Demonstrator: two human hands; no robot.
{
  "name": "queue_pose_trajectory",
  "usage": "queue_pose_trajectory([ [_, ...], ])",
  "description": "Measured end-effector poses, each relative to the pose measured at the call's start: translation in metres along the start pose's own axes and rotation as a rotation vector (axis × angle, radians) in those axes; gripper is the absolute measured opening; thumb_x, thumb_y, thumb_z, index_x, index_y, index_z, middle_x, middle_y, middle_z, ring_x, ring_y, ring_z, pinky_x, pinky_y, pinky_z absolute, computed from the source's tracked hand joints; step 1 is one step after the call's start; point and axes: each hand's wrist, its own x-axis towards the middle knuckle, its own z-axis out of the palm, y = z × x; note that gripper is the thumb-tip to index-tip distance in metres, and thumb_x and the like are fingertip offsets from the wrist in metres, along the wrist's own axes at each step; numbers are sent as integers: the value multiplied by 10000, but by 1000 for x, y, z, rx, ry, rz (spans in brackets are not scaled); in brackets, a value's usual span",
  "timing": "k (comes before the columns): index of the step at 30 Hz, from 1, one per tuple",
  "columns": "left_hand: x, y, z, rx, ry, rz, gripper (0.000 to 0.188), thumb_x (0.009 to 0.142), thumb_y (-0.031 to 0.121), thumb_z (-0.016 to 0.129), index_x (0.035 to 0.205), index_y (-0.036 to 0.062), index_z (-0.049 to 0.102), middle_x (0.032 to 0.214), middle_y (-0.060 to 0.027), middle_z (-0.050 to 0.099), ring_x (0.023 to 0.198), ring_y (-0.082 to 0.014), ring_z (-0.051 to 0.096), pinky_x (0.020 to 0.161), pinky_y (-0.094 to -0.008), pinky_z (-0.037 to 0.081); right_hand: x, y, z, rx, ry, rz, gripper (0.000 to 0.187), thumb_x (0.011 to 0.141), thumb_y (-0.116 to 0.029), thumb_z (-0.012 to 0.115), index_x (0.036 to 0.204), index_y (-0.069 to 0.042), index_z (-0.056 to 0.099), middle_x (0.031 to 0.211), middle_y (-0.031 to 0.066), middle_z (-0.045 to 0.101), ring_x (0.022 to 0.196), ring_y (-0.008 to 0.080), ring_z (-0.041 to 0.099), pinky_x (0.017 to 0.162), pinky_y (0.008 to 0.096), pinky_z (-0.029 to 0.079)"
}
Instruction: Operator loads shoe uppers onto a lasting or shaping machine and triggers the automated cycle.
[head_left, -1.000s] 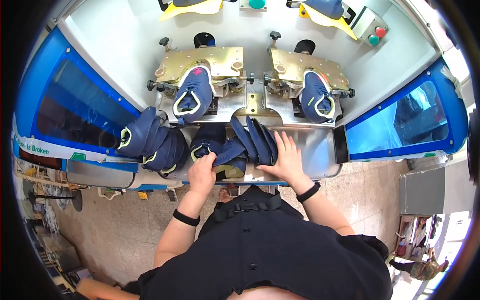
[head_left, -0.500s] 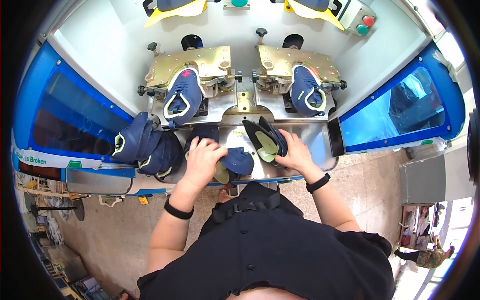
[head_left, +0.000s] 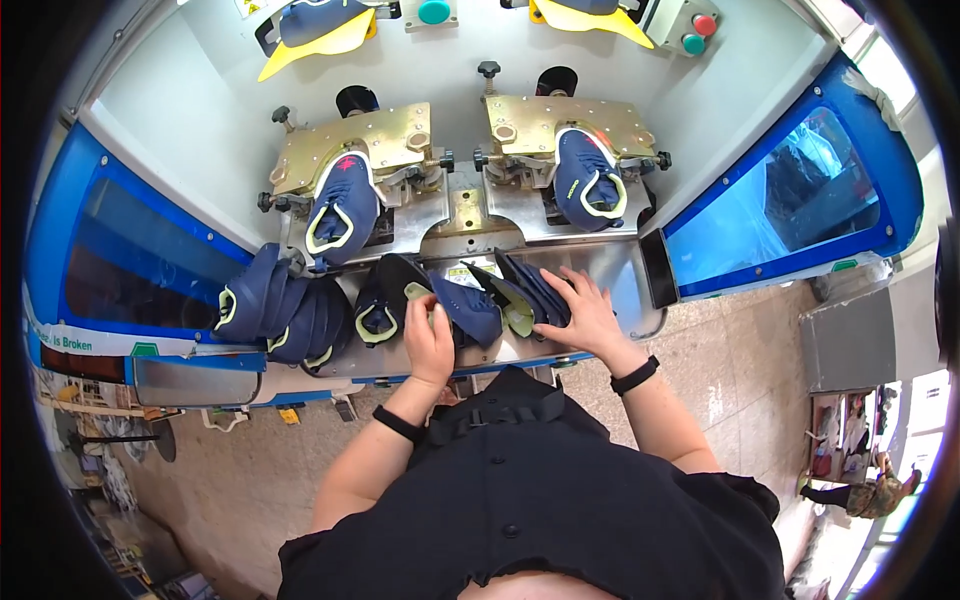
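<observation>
My left hand (head_left: 430,338) is closed, fingertips pinching the pale green-lined edge of a navy shoe upper (head_left: 468,312) that stands tilted on the metal ledge. To its right, several navy uppers (head_left: 530,285) with pale green linings lean together in a stack. Against the right side of that stack rests my right hand (head_left: 588,318), thumb and fingers spread apart. Left of my left hand sits another navy upper (head_left: 376,312) with a light-edged opening, and a dark flap beside it. A pile of navy uppers (head_left: 285,305) lies farther left.
Beyond the ledge (head_left: 625,275), two navy shoe uppers (head_left: 343,205) (head_left: 590,185) sit on metal clamp fixtures. Yellow-edged pieces (head_left: 320,40) hang above. A control box (head_left: 683,27) with red and green buttons is at upper right. Blue-framed window panels (head_left: 790,190) flank the machine.
My left hand has moved right and nearer me, raising a navy upper toward the stack. My right hand's fingers have spread against the stack. The whole view has shifted slightly.
</observation>
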Motion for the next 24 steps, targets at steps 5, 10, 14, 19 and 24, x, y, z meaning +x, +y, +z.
queue_pose_trajectory([
  [5, -1, 31, 11, 119, -151, -251, 707, 770, 436, 793, 1191, -38, 481, 1097, -218, 640, 1048, -373, 631, 898, -420, 505, 3, 56, 8, 615, 107, 44, 986, 718, -537, 795, 1486, -68, 393, 1408, 255, 485, 1320, 402, 462, 1123, 422, 358],
  [10, -1, 4, 36, 135, -198, -385, 740, 770, 391, 778, 1273, -18, 420, 1065, -236, 681, 988, -419, 662, 871, -467, 517, -5, 81, 17, 630, -32, 77, 970, 667, -491, 849, 1468, -125, 444, 1378, 251, 471, 1270, 394, 499, 1086, 429, 405],
  [14, -8, 2, 47, -6, -378, -204, 689, 802, 327, 734, 1358, 36, 449, 1085, -252, 678, 1011, -424, 656, 891, -456, 518, -22, 82, 18, 531, -28, 44, 917, 631, -451, 881, 1430, -199, 509, 1262, 214, 488, 1202, 392, 530, 1047, 428, 449],
  [19, 35, -11, 46, -472, -594, -411, 472, 915, 241, 686, 1307, 21, 540, 1111, -119, 688, 1014, -178, 646, 900, -325, 511, -29, 80, 22, 683, -87, 156, 873, 661, -426, 874, 1419, -167, 527, 1252, 224, 490, 1223, 379, 517, 1069, 421, 420],
  [24, 67, -19, 22, -108, -431, -227, 398, 938, 329, 647, 1180, 13, 626, 1015, -164, 718, 929, -245, 699, 835, -340, 525, 0, 42, 49, 848, 41, 70, 822, 743, -384, 832, 1450, -147, 485, 1290, 211, 494, 1247, 348, 508, 1083, 399, 403],
])
